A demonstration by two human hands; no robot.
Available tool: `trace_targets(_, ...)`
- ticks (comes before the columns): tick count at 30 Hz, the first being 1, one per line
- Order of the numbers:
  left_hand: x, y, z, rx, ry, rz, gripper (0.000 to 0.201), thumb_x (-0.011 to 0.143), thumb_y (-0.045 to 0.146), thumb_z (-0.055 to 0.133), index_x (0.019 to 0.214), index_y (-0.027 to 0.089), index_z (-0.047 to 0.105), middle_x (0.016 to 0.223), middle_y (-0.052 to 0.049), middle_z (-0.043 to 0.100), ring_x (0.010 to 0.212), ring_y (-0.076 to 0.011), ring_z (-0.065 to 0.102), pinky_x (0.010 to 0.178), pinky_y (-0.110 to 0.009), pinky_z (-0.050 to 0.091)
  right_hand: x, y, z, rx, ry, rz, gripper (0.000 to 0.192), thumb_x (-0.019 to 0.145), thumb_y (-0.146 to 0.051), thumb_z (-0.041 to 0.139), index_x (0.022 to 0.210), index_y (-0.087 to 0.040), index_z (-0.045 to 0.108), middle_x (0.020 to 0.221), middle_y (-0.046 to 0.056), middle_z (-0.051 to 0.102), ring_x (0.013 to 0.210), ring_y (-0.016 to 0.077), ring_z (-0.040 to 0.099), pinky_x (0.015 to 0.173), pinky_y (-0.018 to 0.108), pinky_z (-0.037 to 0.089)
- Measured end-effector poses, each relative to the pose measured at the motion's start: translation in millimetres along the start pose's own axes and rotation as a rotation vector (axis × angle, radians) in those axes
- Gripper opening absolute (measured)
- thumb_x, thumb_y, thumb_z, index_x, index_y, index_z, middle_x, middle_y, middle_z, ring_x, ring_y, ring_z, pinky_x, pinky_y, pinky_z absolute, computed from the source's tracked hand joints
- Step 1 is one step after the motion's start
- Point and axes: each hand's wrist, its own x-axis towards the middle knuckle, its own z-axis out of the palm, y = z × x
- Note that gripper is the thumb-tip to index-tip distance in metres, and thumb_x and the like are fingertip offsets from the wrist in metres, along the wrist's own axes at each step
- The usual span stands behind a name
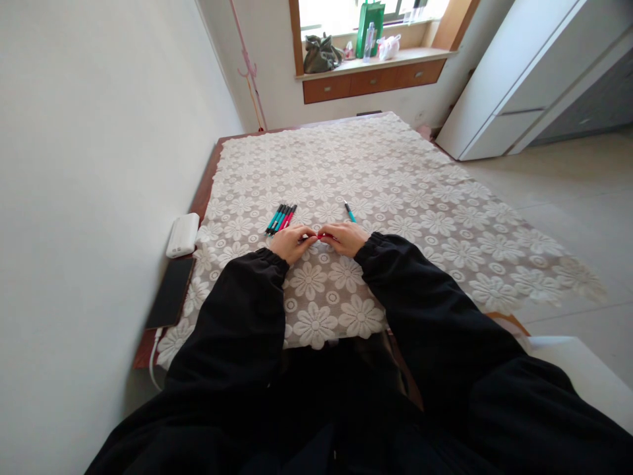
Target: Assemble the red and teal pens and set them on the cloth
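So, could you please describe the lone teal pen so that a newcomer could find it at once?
Start at the lace tablecloth with its white flowers. Just beyond the right hand lies the teal pen, alone on the cloth. The other pens sit bunched beyond the left hand; this one lies apart.

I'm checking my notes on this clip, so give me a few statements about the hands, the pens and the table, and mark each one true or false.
1. Both hands, the left hand and the right hand, are together on a red pen. True.
2. The group of pens lies to the right of the right hand. False: it lies beyond the left hand, on the left side.
3. A single teal pen lies apart from the group, just beyond the right hand. True.
4. The table is bare wood all over. False: a white lace tablecloth with a flower pattern covers most of it.
5. A white power bank and a dark phone lie at the table's left edge, by the wall. True.
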Motion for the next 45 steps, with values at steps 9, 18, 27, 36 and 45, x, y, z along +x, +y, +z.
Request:
trace_targets(9,-0.5,1.3,-1.0,0.005,0.000,0.000,0.026,0.097,0.043,0.061,0.103,0.023,0.076,0.102,-0.005,0.077,0.087,-0.0191,0.070,0.084,-0.032,0.054,0.1,-1.3,-1.0,-0.003,-0.012,0.010,0.027,0.103,-0.034,0.051,0.115,-0.021,0.072,0.107,0.009,0.078,0.093,0.0212,0.069,0.077,0.029,0.041)
trace_targets(18,0.1,-0.1,-0.2,0.013,0.004,-0.002,0.033,0.100,0.047,0.055,0.104,0.022,0.076,0.101,-0.006,0.077,0.087,-0.0190,0.071,0.082,-0.031,0.053,0.2,-3.3,-3.5,0.007,-0.029,0.006,0.029,0.104,-0.035,0.050,0.117,-0.020,0.071,0.110,0.010,0.077,0.096,0.0221,0.069,0.079,0.030,0.042)
trace_targets(27,0.1,-2.3,0.4,0.017,-0.004,0.005,0.032,0.099,0.045,0.056,0.105,0.021,0.076,0.099,-0.006,0.077,0.086,-0.0192,0.070,0.083,-0.032,0.053,1.4,-0.2,0.2,0.013,-0.021,0.000,0.029,0.103,-0.034,0.050,0.118,-0.020,0.071,0.110,0.010,0.077,0.096,0.0219,0.068,0.079,0.030,0.041)
trace_targets(36,0.2,-2.6,-2.2,0.009,-0.013,0.000,0.032,0.098,0.045,0.056,0.105,0.021,0.076,0.101,-0.006,0.077,0.084,-0.0189,0.069,0.081,-0.032,0.053,3.6,-2.5,0.8,0.033,-0.022,0.005,0.029,0.104,-0.034,0.050,0.118,-0.019,0.070,0.113,0.011,0.076,0.098,0.0223,0.067,0.081,0.030,0.039)
trace_targets(45,-0.2,-6.2,-0.6,-0.004,-0.003,0.018,0.034,0.099,0.047,0.055,0.106,0.021,0.076,0.099,-0.006,0.076,0.085,-0.0185,0.069,0.081,-0.031,0.054,3.5,-5.8,-3.5,0.010,-0.033,0.002,0.029,0.104,-0.033,0.050,0.119,-0.019,0.070,0.114,0.010,0.076,0.096,0.0211,0.067,0.077,0.029,0.038)
